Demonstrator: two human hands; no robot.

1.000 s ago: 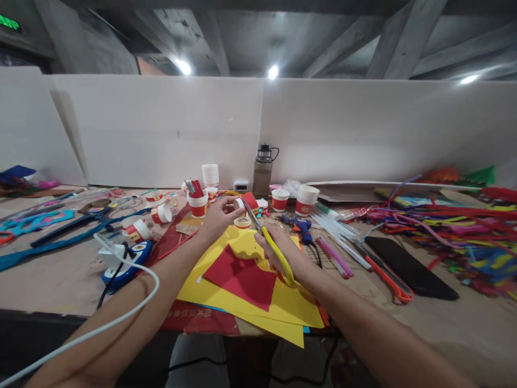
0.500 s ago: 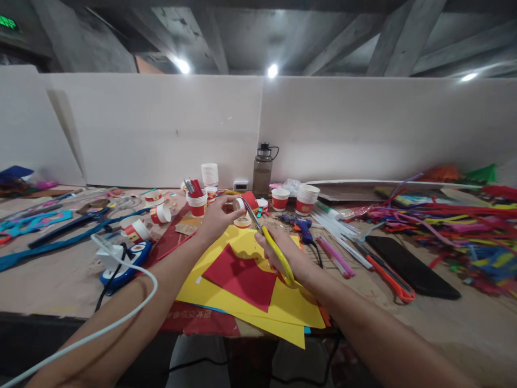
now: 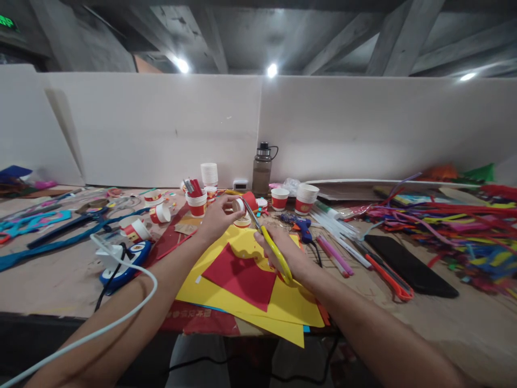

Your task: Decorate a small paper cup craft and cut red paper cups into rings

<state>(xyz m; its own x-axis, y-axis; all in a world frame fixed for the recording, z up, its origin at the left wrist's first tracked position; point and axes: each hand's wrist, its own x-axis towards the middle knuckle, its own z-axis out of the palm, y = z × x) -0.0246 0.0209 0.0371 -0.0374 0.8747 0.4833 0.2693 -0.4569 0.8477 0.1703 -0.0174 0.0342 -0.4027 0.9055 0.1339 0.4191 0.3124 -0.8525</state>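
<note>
My left hand is closed on a red and white paper cup, tipped on its side above the sheets. In my right hand are scissors with yellow handles, their blades lying against the cup. Whether the blades are cutting into it, I cannot tell. Below my hands, a dark red paper sheet rests on larger yellow sheets. Part of a ring-shaped cup piece shows just under the held cup.
Stacked paper cups and a water bottle stand behind. To the right lie a blue glue gun, an orange cutter, a black phone and colourful pipe cleaners. A blue power strip and white cable are left.
</note>
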